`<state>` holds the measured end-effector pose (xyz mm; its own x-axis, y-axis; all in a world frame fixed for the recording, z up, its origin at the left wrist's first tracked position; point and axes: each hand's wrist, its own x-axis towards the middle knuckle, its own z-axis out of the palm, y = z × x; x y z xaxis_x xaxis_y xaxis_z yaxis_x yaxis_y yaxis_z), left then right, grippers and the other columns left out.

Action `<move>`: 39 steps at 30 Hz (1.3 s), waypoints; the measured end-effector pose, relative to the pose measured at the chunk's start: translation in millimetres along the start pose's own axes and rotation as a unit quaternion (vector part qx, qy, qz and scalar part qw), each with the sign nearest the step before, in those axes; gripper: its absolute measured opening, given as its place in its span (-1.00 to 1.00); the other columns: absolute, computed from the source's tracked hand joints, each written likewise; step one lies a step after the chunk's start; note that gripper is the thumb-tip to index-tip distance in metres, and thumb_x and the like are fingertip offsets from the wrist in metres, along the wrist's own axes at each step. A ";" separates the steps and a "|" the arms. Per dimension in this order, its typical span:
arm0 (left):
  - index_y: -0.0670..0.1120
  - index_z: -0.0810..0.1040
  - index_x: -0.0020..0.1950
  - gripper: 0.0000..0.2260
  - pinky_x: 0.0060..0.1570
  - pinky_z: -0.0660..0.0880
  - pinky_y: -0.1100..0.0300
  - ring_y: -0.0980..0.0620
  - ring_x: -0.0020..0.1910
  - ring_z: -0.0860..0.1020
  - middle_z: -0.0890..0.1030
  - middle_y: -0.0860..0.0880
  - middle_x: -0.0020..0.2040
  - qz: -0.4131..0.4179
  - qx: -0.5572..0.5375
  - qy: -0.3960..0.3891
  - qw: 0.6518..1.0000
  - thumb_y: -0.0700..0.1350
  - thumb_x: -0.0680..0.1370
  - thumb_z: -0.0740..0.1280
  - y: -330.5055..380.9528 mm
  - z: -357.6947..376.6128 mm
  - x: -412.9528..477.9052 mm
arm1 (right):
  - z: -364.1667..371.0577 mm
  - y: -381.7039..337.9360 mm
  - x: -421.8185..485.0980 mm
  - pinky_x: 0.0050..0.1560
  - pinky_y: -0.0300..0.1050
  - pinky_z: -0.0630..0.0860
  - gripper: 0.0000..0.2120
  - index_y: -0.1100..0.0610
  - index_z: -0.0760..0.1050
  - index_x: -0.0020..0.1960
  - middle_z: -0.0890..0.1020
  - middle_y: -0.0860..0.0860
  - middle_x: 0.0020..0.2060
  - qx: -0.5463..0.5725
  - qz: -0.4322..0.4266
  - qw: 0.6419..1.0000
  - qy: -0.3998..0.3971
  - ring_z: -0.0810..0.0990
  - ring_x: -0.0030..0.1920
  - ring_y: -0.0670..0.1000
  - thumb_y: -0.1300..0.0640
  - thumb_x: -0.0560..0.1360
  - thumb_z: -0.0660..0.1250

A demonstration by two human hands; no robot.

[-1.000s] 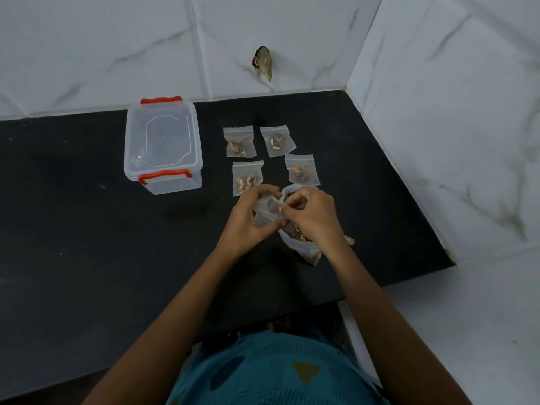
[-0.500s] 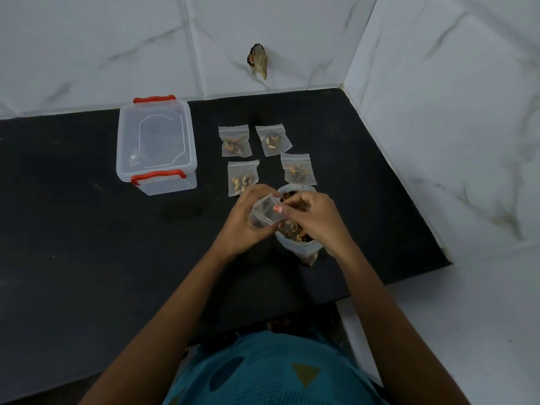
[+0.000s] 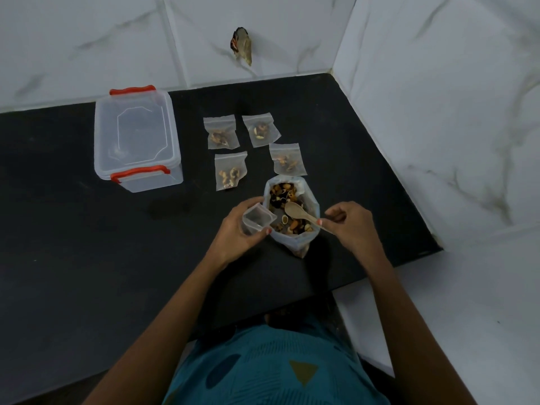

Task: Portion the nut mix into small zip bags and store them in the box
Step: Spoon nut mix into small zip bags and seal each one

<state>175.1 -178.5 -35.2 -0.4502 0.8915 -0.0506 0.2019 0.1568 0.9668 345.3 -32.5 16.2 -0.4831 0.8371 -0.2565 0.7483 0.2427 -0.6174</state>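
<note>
Clear zip bag point(image 3: 257, 220) seemingly empty | left fingers point(image 3: 247, 204) grip it | right fingers point(image 3: 336, 214) pinch spoon point(image 3: 295, 209)

Left hand point(image 3: 233, 236) hides the lower part of the small zip bag point(image 3: 258, 217).

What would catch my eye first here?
The open bag of nut mix in the middle, the right grip holding a wooden spoon over it, the left grip holding an empty small bag beside it. Behind lie four filled small bags; left of them, a closed box with red clasps.
</note>
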 end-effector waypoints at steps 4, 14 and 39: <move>0.02 0.45 0.17 -0.62 0.11 0.43 0.30 0.32 0.15 0.41 0.43 0.17 0.14 0.030 0.022 0.009 0.999 -0.20 0.41 0.45 -8.5 3.3 1.0 | 3.9 6.7 0.7 -0.02 -0.17 0.45 -0.67 0.16 0.50 0.13 0.54 0.03 0.01 -0.023 0.038 0.999 -0.027 0.49 -0.05 -0.08 0.14 0.40 0.44; 0.15 0.46 0.12 -0.61 0.29 0.24 0.35 0.34 0.38 0.17 0.19 0.13 0.44 -0.009 -0.012 -0.052 0.999 -0.22 0.42 0.44 -18.1 3.7 12.5 | 16.7 -1.4 -1.8 -0.23 -0.55 0.40 -0.88 0.19 0.60 0.00 0.58 -0.08 -0.19 0.144 -0.037 0.987 0.062 0.51 -0.23 -0.27 0.25 0.46 0.36; -0.08 0.44 0.25 -0.58 0.21 0.26 0.55 0.17 0.44 0.17 0.22 0.07 0.44 -0.026 -0.066 -0.062 0.996 -0.29 0.43 0.41 -21.7 8.5 18.1 | 14.6 -3.2 1.9 -0.12 -0.31 0.47 -0.87 0.31 0.56 0.01 0.61 0.16 -0.12 -0.003 -0.214 0.970 0.112 0.57 -0.14 -0.01 0.32 0.49 0.29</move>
<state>170.0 -162.2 -59.2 -0.3436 0.9310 -0.1235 0.0609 0.1533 0.9863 335.3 -38.9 6.8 -0.6400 0.7441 0.1916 0.5029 0.5941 -0.6278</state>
